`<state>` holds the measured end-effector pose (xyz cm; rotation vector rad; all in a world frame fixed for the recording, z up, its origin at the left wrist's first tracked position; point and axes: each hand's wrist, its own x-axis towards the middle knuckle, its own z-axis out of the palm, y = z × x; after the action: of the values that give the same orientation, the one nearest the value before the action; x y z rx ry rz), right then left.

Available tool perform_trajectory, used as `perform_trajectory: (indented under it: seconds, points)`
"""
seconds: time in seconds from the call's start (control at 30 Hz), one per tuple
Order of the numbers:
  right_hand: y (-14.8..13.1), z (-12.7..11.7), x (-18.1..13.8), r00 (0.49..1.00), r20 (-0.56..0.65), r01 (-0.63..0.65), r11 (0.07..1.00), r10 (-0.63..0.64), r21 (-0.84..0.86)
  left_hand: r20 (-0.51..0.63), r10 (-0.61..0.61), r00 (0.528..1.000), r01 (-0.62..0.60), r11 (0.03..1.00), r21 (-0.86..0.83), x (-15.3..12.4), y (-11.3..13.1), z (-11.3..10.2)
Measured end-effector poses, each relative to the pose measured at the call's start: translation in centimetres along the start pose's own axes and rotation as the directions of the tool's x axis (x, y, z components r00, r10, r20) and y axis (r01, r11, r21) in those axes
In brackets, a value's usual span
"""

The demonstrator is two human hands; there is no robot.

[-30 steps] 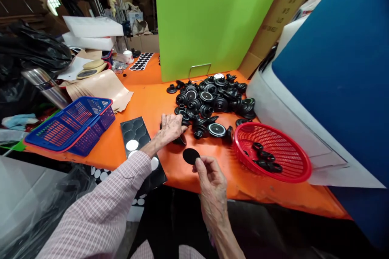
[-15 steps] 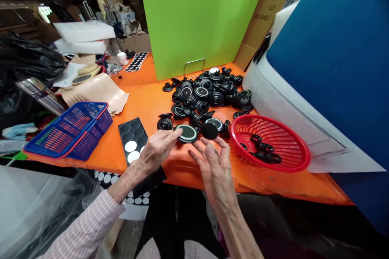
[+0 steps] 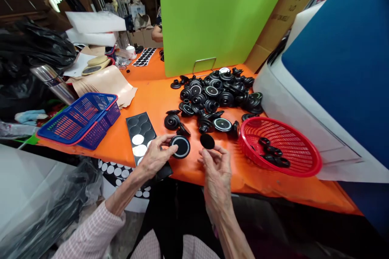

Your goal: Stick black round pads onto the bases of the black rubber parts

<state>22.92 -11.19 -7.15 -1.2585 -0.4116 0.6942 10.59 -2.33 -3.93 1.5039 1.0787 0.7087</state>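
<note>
My left hand [image 3: 157,154] grips a round black plastic part [image 3: 181,147] by its edge; a pale ring shows on the face turned toward me. Between thumb and fingers of my right hand [image 3: 216,166] is a thin black round sticker [image 3: 207,141], held up a short way right of the part and apart from it. Beside my left hand lies a black sheet of round stickers [image 3: 140,129], with white circles where some are gone. Beyond both hands is a heap of similar black parts [image 3: 226,99].
A red plastic basket [image 3: 313,158] with several small black pieces stands at the right, a blue basket [image 3: 82,119] at the left. A green board [image 3: 221,16] rises behind the heap. Past its left edge a person's arm [image 3: 157,33] shows. White sheeting [image 3: 285,105] borders the right.
My left hand has drawn the black part nearer and tilted its ringed face toward me. My right hand still holds the round sticker. The view has turned slightly left.
</note>
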Motion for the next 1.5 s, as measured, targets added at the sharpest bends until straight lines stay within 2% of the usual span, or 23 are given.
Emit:
perform_trajectory:
  seconds: [0.1,0.2,0.3,0.37,0.47,0.53,0.63,0.73,0.83,0.93,1.1,1.33,1.4,1.5]
  points:
    - [0.1,-0.5,1.8,0.991,0.001,0.129,0.978,-0.13,-0.162,-0.08,0.038,0.996,-0.015,0.961,0.275,1.8,-0.8,-0.8]
    - [0.4,0.2,3.7,0.944,0.146,0.328,0.88,-0.295,-0.344,-0.078,0.075,0.994,-0.031,0.89,0.456,2.7,-1.2,-1.0]
    - [1.4,1.8,5.5,0.838,0.389,0.531,0.734,-0.382,-0.423,-0.028,0.073,0.997,-0.047,0.843,0.536,3.4,-0.6,-1.4]
    - [2.2,2.9,6.6,0.772,0.5,0.62,0.637,-0.393,-0.458,-0.025,0.051,0.998,-0.029,0.836,0.548,4.2,0.2,-1.9]
    - [3.3,4.0,7.6,0.735,0.537,0.676,0.511,-0.414,-0.531,-0.026,0.047,0.999,-0.023,0.818,0.575,5.8,1.1,-2.4]
    - [3.7,4.3,7.8,0.738,0.515,0.675,0.486,-0.436,-0.555,0.023,0.053,0.998,-0.056,0.778,0.626,6.7,1.1,-2.2]
    - [3.8,4.4,7.6,0.767,0.464,0.641,0.555,-0.443,-0.529,0.051,0.105,0.993,-0.112,0.735,0.668,7.5,0.4,-1.1]
    - [3.5,4.4,7.3,0.811,0.402,0.578,0.686,-0.425,-0.442,-0.107,0.16,0.981,-0.091,0.875,0.475,7.9,-0.4,-0.3]
    - [3.3,4.5,7.1,0.884,0.278,0.458,0.819,-0.377,-0.346,-0.261,0.09,0.961,-0.029,0.973,0.227,8.6,-1.0,-0.8]
    - [3.4,4.9,7.0,0.935,0.199,0.337,0.912,-0.294,-0.234,-0.277,-0.02,0.961,0.04,0.997,0.068,9.4,-1.6,-2.2]
    - [3.9,6.3,6.7,0.932,0.247,0.309,0.937,-0.265,-0.161,-0.159,-0.221,0.962,0.19,0.963,-0.19,9.8,-2.0,-4.1]
    - [3.7,7.6,6.2,0.926,0.25,0.337,0.919,-0.285,-0.203,-0.018,-0.306,0.952,0.273,0.875,-0.4,9.7,-1.4,-4.3]
    - [3.2,8.0,5.7,0.927,0.245,0.335,0.922,-0.285,-0.194,-0.017,-0.309,0.951,0.269,0.853,-0.448,9.4,-1.0,-4.5]
    - [2.3,9.5,5.1,0.927,0.266,0.302,0.947,-0.265,-0.108,-0.082,-0.301,0.95,0.228,0.85,-0.475,8.7,0.3,-5.9]
